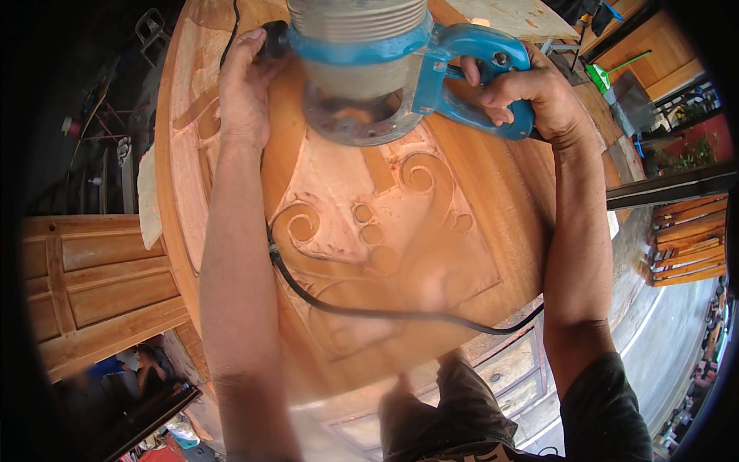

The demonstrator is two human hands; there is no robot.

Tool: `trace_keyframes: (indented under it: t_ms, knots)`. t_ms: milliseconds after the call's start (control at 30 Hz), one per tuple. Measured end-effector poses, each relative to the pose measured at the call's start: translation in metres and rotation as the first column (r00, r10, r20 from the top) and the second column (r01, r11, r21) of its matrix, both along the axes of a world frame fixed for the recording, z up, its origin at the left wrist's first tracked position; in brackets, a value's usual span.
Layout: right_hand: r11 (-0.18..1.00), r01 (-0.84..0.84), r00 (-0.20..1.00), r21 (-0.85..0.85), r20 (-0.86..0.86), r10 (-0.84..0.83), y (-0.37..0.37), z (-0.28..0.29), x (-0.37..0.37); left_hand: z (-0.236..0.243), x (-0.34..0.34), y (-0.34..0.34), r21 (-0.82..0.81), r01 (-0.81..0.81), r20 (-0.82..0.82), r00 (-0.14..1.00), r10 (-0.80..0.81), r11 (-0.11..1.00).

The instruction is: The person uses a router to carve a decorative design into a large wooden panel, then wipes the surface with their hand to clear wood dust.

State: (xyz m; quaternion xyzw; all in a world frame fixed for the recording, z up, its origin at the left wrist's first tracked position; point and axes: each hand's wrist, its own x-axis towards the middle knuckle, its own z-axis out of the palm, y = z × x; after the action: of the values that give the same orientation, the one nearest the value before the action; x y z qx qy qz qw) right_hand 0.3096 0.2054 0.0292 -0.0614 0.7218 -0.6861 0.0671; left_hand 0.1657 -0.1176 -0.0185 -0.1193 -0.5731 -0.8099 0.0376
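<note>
Both forearms stretched forward. Left hand raised, fingers half bent against router's black side knob; firmness of hold cannot be told. Right hand bent inward at wrist, fingers curled through blue loop handle, which is firmly gripped. Router held between hands, over far part of carved wooden panel. Black cord draped nearer.

Woodworking workshop | blue router | carved wooden panel | panelled wooden door

Panel beneath router; cord before router; door left.
</note>
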Motion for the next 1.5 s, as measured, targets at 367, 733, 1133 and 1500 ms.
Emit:
trace_keyframes:
  t_ms: [367, 733, 1133, 1500]
  knots:
    - [0.999, -0.034, 0.999, -0.010, 0.025, 0.035, -0.002, 0.019, 0.021, 0.020, 0.027, -0.001, -0.049, -0.058, -0.029, 0.998, 0.057, 0.997]
    - [1.000, -0.015, 1.000, -0.001, 0.023, 0.015, 0.012, 0.018, 0.034, 0.023, 0.065, 0.017, -0.218, -0.068, 0.074, 0.994, 0.086, 0.974]
    - [1.000, -0.009, 0.999, -0.011, 0.035, 0.009, 0.025, 0.023, 0.031, 0.026, 0.063, 0.021, -0.363, -0.037, 0.048, 0.997, 0.059, 0.931]
    - [1.000, 0.014, 1.000, 0.027, 0.000, -0.014, 0.036, 0.030, 0.028, 0.033, 0.061, 0.030, -0.487, 0.001, -0.029, 0.999, -0.018, 0.873]
